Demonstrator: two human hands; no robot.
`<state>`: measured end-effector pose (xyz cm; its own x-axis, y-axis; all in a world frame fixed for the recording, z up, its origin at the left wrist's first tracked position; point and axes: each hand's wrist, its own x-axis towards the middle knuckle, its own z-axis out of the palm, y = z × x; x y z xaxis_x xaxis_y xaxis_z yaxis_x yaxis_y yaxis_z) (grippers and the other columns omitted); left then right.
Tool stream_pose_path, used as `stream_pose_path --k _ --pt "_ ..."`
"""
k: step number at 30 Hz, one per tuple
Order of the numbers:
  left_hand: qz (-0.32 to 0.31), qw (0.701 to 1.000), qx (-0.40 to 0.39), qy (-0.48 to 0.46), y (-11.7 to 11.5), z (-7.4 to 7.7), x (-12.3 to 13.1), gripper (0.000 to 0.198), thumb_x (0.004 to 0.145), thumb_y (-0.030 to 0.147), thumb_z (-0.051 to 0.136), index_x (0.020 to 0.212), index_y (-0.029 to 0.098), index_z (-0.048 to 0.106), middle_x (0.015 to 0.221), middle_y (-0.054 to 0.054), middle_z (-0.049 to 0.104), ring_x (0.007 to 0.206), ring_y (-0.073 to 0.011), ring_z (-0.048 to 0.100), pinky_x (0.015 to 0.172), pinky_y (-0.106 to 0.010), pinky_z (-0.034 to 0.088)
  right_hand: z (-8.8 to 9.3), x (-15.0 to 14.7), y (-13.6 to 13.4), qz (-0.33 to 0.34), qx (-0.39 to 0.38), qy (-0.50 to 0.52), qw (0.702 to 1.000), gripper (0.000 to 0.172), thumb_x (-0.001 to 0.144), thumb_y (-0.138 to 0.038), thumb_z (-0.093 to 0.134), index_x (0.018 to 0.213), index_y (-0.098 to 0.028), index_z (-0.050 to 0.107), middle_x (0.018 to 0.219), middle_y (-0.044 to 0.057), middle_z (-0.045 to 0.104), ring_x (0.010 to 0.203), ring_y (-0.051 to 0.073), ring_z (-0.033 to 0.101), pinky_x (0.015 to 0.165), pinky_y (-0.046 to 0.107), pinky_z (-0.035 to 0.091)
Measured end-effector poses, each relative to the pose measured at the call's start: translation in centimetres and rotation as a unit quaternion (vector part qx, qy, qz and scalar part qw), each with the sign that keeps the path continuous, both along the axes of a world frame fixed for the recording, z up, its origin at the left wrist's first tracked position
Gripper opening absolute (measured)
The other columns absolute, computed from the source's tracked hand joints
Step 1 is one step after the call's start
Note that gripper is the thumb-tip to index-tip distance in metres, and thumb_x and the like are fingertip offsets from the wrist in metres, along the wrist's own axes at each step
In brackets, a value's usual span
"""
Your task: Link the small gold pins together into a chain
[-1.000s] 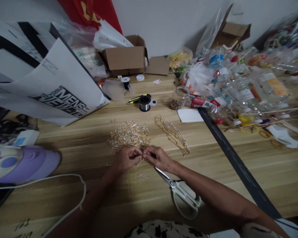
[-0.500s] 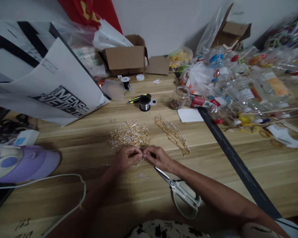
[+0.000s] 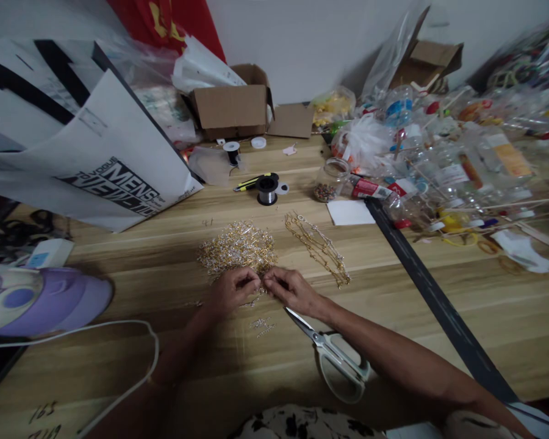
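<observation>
My left hand point(image 3: 235, 289) and my right hand point(image 3: 290, 288) meet fingertip to fingertip, each closed in a pinch. A thin silver beaded chain point(image 3: 257, 299) hangs just under the fingertips; its ends are too small to make out. Right behind the hands lies a heap of gold and silver beaded chain point(image 3: 238, 245). Several longer gold and silver strands point(image 3: 320, 247) are laid out to the right. A few short chain pieces point(image 3: 264, 325) rest nearer to me. Scissors point(image 3: 333, 356) with pale handles lie half open beside my right forearm.
Wire spools point(image 3: 267, 190), a yellow-black utility knife point(image 3: 246, 183) and a jar of beads point(image 3: 328, 183) stand behind the heap. Plastic bottles point(image 3: 452, 167) crowd the right. At left are a white paper bag point(image 3: 96, 152), a purple appliance point(image 3: 68, 300) and a white cord point(image 3: 153, 347).
My fingertips have drawn slightly apart, leaving a small gap between the hands. The silver chain beneath them shows a little more. Everything else on the table stays put.
</observation>
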<state>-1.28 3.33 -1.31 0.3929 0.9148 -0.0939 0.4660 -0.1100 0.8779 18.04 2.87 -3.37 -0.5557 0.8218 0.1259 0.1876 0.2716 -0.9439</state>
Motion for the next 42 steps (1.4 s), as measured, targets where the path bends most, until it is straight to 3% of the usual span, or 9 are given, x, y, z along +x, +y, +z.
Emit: stream_pose_path --k 7,14,20,30,42 --pt "-0.001 1.0 0.03 0.006 -0.2 -0.4 0.1 0.017 0.081 0.025 0.051 0.07 0.015 0.059 0.063 0.002 0.057 0.06 -0.0103 0.05 0.057 -0.02 0.038 -0.3 0.0 0.0 -0.002 -0.024 0.011 1.0 0.017 0.091 -0.03 0.047 0.091 -0.015 0.055 0.068 -0.002 0.051 0.06 0.009 0.044 0.057 0.02 0.034" --pt "-0.007 0.999 0.047 -0.015 -0.8 0.4 0.8 0.018 0.083 0.028 0.05 0.073 0.015 0.058 0.062 0.002 0.056 0.058 -0.0101 0.048 0.054 -0.019 0.036 -0.2 -0.1 -0.1 -0.009 -0.037 0.022 0.999 0.015 0.086 -0.03 0.055 0.087 -0.015 0.058 0.063 -0.005 0.046 0.058 0.008 0.041 0.054 0.019 0.032" --pt "-0.008 0.999 0.052 -0.005 -1.1 1.1 1.2 0.019 0.083 0.027 0.05 0.072 0.014 0.059 0.063 0.001 0.057 0.059 -0.0107 0.05 0.055 -0.02 0.036 -0.2 -0.3 0.0 -0.015 -0.034 0.019 0.999 0.014 0.086 -0.027 0.055 0.082 -0.013 0.058 0.065 -0.003 0.05 0.06 0.009 0.043 0.055 0.02 0.033" --pt "-0.013 0.999 0.014 -0.032 -0.8 -0.1 0.9 0.01 0.079 0.024 0.053 0.074 0.015 0.055 0.066 0.0 0.057 0.06 -0.0109 0.052 0.056 -0.02 0.04 -0.5 -0.1 -0.1 -0.008 -0.032 0.016 0.999 0.013 0.089 -0.027 0.05 0.085 -0.015 0.055 0.067 -0.002 0.052 0.059 0.01 0.045 0.056 0.02 0.035" --pt "-0.013 0.995 -0.043 -0.094 -0.6 0.1 1.2 0.011 0.074 0.024 0.059 0.073 0.013 0.059 0.069 -0.003 0.065 0.065 -0.0132 0.059 0.061 -0.023 0.046 0.2 -0.1 -0.2 0.004 -0.066 0.05 0.997 0.025 0.092 -0.04 0.045 0.086 -0.016 0.05 0.066 -0.001 0.055 0.059 0.01 0.052 0.055 0.019 0.039"
